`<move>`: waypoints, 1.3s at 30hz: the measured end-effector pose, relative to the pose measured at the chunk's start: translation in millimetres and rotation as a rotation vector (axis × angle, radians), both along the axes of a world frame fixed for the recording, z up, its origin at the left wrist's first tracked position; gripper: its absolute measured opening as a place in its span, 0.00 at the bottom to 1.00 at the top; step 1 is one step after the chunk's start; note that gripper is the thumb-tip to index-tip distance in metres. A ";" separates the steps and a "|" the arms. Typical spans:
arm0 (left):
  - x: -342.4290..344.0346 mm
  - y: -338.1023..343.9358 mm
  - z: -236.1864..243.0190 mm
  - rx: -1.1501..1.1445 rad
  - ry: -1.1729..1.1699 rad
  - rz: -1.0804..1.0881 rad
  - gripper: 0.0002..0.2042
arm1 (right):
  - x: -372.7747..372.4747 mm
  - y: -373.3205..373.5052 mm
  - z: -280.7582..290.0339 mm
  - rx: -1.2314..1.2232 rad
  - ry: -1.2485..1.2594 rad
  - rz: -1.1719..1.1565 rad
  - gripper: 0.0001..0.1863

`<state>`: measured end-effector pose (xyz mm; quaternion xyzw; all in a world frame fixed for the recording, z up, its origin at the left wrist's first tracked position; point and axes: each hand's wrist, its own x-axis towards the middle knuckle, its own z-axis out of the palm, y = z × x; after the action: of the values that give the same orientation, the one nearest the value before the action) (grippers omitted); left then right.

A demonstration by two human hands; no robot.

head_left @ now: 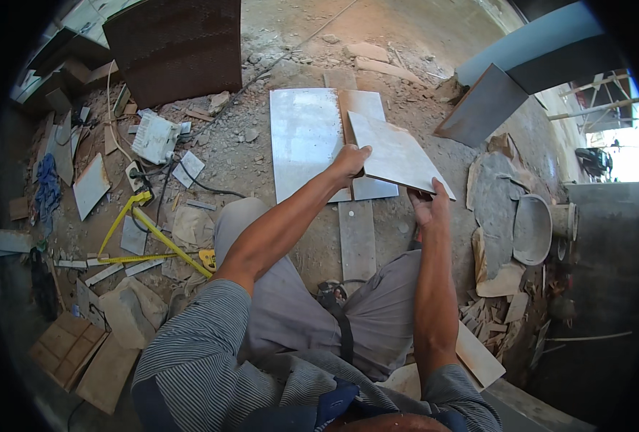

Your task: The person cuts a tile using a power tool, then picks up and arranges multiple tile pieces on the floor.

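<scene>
From the head view, we hold the tile [403, 155] tilted over the wide slab [303, 144] and the half-covered slab [375, 189] on the ground. Our left hand [349, 163] is curled tightly round its near-left corner; our right hand [432, 207] pinches the near-right corner, thumb on top, so neither is nearer. Its long axis runs from far left to near right. We cannot tell whether it touches the slabs. Dirt separates them from the leaning panel [483, 106]; a plank [357, 241] runs toward our knees.
</scene>
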<state>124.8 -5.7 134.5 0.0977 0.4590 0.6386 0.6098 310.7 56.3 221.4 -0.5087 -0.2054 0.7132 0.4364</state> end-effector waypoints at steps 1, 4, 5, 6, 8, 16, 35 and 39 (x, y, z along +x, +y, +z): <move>0.3 -0.2 2.6 -0.014 0.008 0.016 0.20 | 1.9 3.2 -4.2 -0.014 0.008 0.016 0.23; -0.4 -2.7 17.1 -0.060 0.119 -0.209 0.19 | 23.1 26.8 -17.8 0.036 0.029 -0.040 0.24; -4.9 -7.4 12.7 -0.075 0.126 -0.200 0.19 | 24.3 31.0 -17.5 0.021 0.037 -0.031 0.24; -11.1 -13.7 7.1 -0.079 0.183 -0.097 0.20 | 25.9 34.7 -18.3 0.040 0.021 -0.045 0.24; -37.4 -31.2 -36.3 -0.243 0.554 0.180 0.23 | 16.6 32.6 -15.2 0.057 -0.002 -0.047 0.25; -50.7 -116.3 -148.2 -1.094 0.541 0.217 0.35 | 8.8 41.9 -8.1 0.083 0.030 -0.097 0.24; -77.7 -142.0 -170.5 -0.683 0.090 0.120 0.34 | -29.6 40.7 -4.5 0.010 0.267 -0.142 0.22; -74.0 -134.4 -125.7 -0.393 -0.049 0.204 0.24 | -17.1 57.9 -24.4 0.019 0.275 -0.167 0.23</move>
<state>50.8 -140.1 8.9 -0.0856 0.5670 0.5976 0.5604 293.6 114.2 197.1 -0.4172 -0.1074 0.7353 0.5231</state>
